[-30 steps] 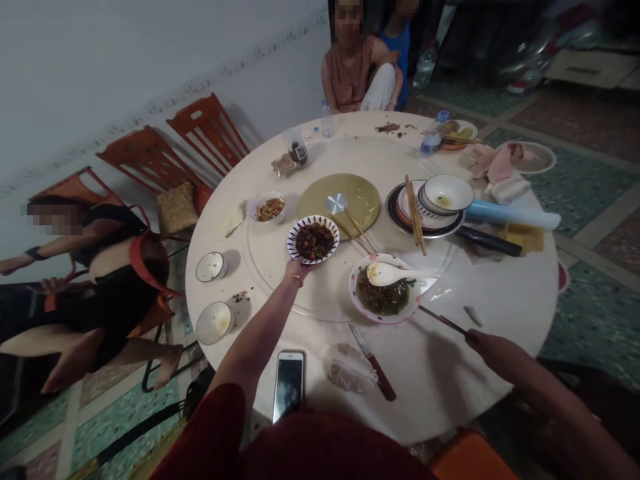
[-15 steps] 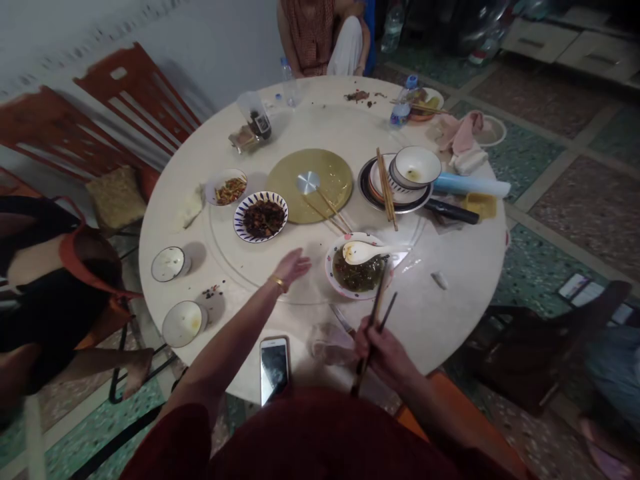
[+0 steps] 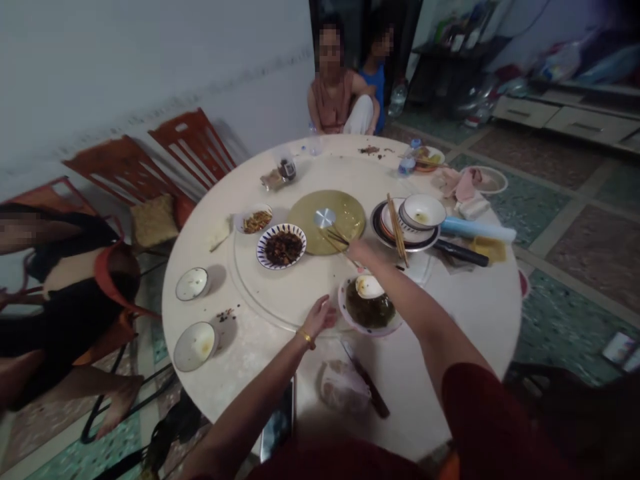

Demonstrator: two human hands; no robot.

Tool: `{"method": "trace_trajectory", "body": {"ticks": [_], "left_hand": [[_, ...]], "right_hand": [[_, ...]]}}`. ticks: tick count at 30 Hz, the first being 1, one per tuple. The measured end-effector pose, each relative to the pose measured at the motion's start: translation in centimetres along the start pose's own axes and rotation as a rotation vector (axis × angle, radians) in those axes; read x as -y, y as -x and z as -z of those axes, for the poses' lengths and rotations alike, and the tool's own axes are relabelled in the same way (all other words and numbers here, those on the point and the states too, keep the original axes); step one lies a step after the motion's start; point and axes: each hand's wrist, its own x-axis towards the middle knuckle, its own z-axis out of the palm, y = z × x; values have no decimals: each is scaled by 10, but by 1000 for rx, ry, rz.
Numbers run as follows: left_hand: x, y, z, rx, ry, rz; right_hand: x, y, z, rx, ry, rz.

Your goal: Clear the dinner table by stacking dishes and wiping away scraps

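The right hand (image 3: 358,251) is clenched around dark chopsticks (image 3: 340,238), which point over the near edge of the gold disc (image 3: 307,212); how many it grips I cannot tell. The left hand (image 3: 321,317) grips nothing, its fingers loose, just left of the soup bowl (image 3: 373,331). That bowl sits near the table's middle, partly under the right forearm, and holds greenish soup (image 3: 367,311) and one white spoon (image 3: 369,287).

Left of the disc are two bowls of food: a striped bowl (image 3: 259,250) of dark pieces and, farther off, a small bowl (image 3: 239,224) of shredded mix. At the left edge stand two used bowls (image 3: 196,348) with smears inside.

On the right, a stack (image 3: 415,235) of dishes is topped by one white bowl (image 3: 434,210) with a little liquid; pale chopsticks (image 3: 397,230) lie across it. Far off are two bottles (image 3: 407,167) and one cup (image 3: 287,169) with dark contents. Nearest lie one knife (image 3: 375,392), one plastic bag (image 3: 343,389) and one phone (image 3: 279,423).
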Motion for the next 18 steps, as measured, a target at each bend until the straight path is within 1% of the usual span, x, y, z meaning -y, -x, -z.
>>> {"method": "trace_trajectory", "body": {"ticks": [2,5,7,10,12,14,16,18], "left_hand": [[-2,9,22,-31,-24,-38],[0,20,55,-107,-26,-60],[5,26,72,-162,-13,-60],[14,33,89,-214,13,-35],[19,35,98,-230,32,-16],[21,38,104,-235,44,-18],[20,41,108,-232,49,-29],[20,44,111,-230,53,-41]], "right_hand": [[9,-21,-19,19,48,-26],[12,-36,-38,18,103,-42],[11,-40,-45,15,119,-45],[12,-41,-46,12,109,-45],[17,-40,-39,5,73,-42],[21,-36,-21,-27,27,-22],[22,-31,2,-153,-146,56],[17,-23,26,-328,-449,201]]}}
